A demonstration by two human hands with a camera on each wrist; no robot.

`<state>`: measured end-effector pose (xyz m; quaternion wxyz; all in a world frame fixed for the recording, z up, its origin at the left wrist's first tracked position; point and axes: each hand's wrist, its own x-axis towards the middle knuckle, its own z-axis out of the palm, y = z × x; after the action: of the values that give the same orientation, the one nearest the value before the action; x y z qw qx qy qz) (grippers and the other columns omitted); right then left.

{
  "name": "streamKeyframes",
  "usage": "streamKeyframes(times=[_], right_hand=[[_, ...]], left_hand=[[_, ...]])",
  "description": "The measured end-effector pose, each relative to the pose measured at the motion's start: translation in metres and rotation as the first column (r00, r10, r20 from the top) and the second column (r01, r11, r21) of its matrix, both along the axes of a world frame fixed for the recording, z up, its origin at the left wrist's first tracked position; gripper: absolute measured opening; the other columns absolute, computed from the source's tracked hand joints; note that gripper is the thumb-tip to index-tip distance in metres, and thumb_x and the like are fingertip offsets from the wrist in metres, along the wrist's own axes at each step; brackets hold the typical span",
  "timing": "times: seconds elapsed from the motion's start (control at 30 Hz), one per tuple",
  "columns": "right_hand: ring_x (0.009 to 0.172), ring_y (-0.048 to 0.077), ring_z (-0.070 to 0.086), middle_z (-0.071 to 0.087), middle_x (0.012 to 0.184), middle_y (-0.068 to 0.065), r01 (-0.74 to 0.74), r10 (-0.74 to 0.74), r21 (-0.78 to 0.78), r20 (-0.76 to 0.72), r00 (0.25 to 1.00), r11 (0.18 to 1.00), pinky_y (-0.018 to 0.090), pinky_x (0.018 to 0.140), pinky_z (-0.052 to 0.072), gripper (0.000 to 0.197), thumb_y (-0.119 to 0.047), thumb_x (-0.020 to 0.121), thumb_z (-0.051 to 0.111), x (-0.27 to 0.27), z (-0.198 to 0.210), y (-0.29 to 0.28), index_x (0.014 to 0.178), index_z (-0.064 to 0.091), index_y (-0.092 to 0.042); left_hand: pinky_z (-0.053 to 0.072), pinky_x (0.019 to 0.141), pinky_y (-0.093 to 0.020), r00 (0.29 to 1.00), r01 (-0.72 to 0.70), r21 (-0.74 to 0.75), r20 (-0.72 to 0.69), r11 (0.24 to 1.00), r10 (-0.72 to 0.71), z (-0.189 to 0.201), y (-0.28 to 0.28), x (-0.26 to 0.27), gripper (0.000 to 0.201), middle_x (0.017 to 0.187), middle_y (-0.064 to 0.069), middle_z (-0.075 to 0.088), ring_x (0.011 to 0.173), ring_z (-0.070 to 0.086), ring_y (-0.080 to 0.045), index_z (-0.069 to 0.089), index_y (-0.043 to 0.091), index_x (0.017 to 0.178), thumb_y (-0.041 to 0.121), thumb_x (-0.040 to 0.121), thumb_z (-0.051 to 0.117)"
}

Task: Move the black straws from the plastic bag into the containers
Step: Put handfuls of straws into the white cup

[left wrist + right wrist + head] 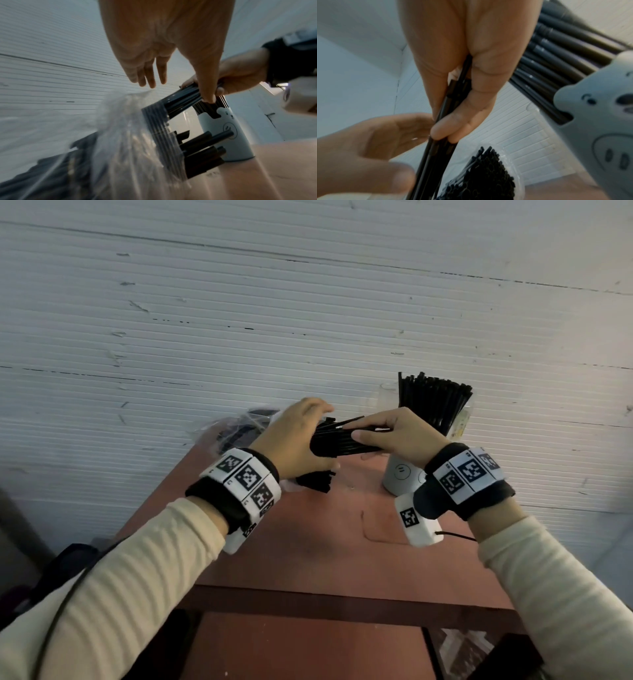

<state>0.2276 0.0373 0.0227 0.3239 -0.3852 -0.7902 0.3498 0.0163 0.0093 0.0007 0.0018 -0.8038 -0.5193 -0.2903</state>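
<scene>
One unlettered bear-faced container (604, 135)

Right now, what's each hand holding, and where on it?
A bundle of black straws, held level over the table. The right hand pinches its right end; the left hand, fingers straight, cups the left part, thumb underneath.

- Right hand (471, 65): fingers and thumb curled round a bundle of black straws (436, 148).
- Left hand (373, 146): palm open, just beside the bundle.
- Grey bear-faced container (599, 135): holds further black straws.
- Clear plastic bag (508, 159): straw ends visible at its mouth.
</scene>
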Motion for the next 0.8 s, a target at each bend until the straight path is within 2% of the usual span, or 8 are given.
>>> streamKeyframes(times=[0.1, 0.27, 0.37, 0.47, 0.57, 0.67, 0.73, 0.8], right_hand=[[0.087, 0.012, 0.071, 0.072, 0.108, 0.007, -0.016, 0.015, 0.013, 0.012, 1.0, 1.0, 0.02, 0.071, 0.057, 0.025, -0.008, 0.091, 0.064, 0.009, 0.007, -0.009, 0.115, 0.07, -0.007], [0.091, 0.021, 0.071, 0.072, 0.107, 0.001, 0.013, -0.019, 0.085, 0.071, 0.997, 0.996, 0.026, 0.078, 0.058, 0.022, -0.012, 0.09, 0.066, 0.024, 0.018, -0.021, 0.111, 0.072, -0.012], [0.089, 0.013, 0.07, 0.071, 0.103, -0.004, 0.045, -0.077, 0.214, 0.142, 0.987, 0.976, 0.028, 0.08, 0.057, 0.022, -0.022, 0.09, 0.067, 0.036, 0.032, -0.034, 0.111, 0.07, -0.022], [0.089, 0.015, 0.069, 0.067, 0.106, -0.004, 0.095, -0.111, 0.267, 0.047, 0.993, 0.959, 0.031, 0.079, 0.059, 0.031, -0.032, 0.087, 0.069, 0.045, 0.056, -0.052, 0.117, 0.064, -0.032], [0.088, 0.012, 0.065, 0.063, 0.112, 0.0, 0.174, -0.144, 0.417, -0.102, 0.984, 0.892, 0.026, 0.081, 0.055, 0.037, -0.032, 0.086, 0.071, 0.047, 0.078, -0.066, 0.121, 0.06, -0.034], [0.089, 0.009, 0.062, 0.06, 0.116, 0.002, 0.23, -0.101, 0.519, -0.265, 0.959, 0.823, 0.021, 0.076, 0.053, 0.038, -0.02, 0.088, 0.068, 0.038, 0.09, -0.074, 0.123, 0.055, -0.027], [0.097, 0.011, 0.064, 0.059, 0.117, -0.002, 0.238, -0.088, 0.565, -0.28, 0.956, 0.79, 0.025, 0.081, 0.055, 0.037, -0.014, 0.09, 0.062, 0.03, 0.093, -0.075, 0.125, 0.053, -0.023], [0.098, 0.007, 0.063, 0.061, 0.115, -0.007, 0.234, -0.128, 0.621, -0.211, 0.969, 0.748, 0.023, 0.084, 0.054, 0.035, -0.012, 0.091, 0.057, 0.023, 0.088, -0.072, 0.126, 0.054, -0.018]], left_hand=[[0.036, 0.097, -0.028, 0.991, 0.0, -0.089, -0.133, 0.996, -0.012, 0.001, 0.013, 0.02, 0.082, 0.129, 0.003, 0.053, 0.12, 0.05, -0.016, 0.043, 0.021, 0.137, 0.043, 0.068, 0.081], [0.033, 0.056, -0.021, 0.967, -0.095, -0.009, -0.238, 0.995, 0.09, 0.011, 0.012, 0.043, 0.022, 0.081, 0.009, 0.059, 0.077, 0.057, -0.014, 0.054, 0.025, 0.102, 0.034, 0.084, 0.063], [0.048, 0.065, -0.028, 0.996, 0.006, -0.099, -0.092, 0.995, -0.015, 0.016, 0.014, 0.054, 0.021, 0.075, 0.008, 0.062, 0.076, 0.064, -0.016, 0.059, 0.023, 0.091, 0.043, 0.086, 0.061], [0.05, 0.071, -0.033, 0.986, 0.085, -0.105, 0.15, 0.991, -0.068, 0.025, 0.011, 0.061, 0.021, 0.079, 0.008, 0.065, 0.077, 0.063, -0.014, 0.06, 0.029, 0.087, 0.049, 0.085, 0.062], [0.041, 0.064, -0.022, 0.93, 0.191, -0.063, 0.332, 0.98, -0.16, 0.038, 0.001, 0.076, 0.021, 0.069, 0.013, 0.058, 0.068, 0.057, -0.002, 0.053, 0.032, 0.074, 0.042, 0.086, 0.067], [0.044, 0.061, -0.017, 0.834, 0.291, -0.045, 0.502, 0.956, -0.23, 0.047, -0.006, 0.092, 0.024, 0.055, 0.015, 0.057, 0.055, 0.055, 0.002, 0.056, 0.023, 0.073, 0.038, 0.086, 0.069], [0.047, 0.061, -0.015, 0.773, 0.349, -0.078, 0.587, 0.934, -0.24, 0.045, -0.009, 0.1, 0.026, 0.051, 0.015, 0.058, 0.053, 0.056, 0.0, 0.058, 0.021, 0.074, 0.04, 0.085, 0.07], [0.052, 0.07, -0.021, 0.714, 0.394, -0.143, 0.67, 0.908, -0.205, 0.036, -0.008, 0.106, 0.024, 0.059, 0.009, 0.062, 0.059, 0.06, -0.006, 0.06, 0.021, 0.075, 0.041, 0.082, 0.073]])
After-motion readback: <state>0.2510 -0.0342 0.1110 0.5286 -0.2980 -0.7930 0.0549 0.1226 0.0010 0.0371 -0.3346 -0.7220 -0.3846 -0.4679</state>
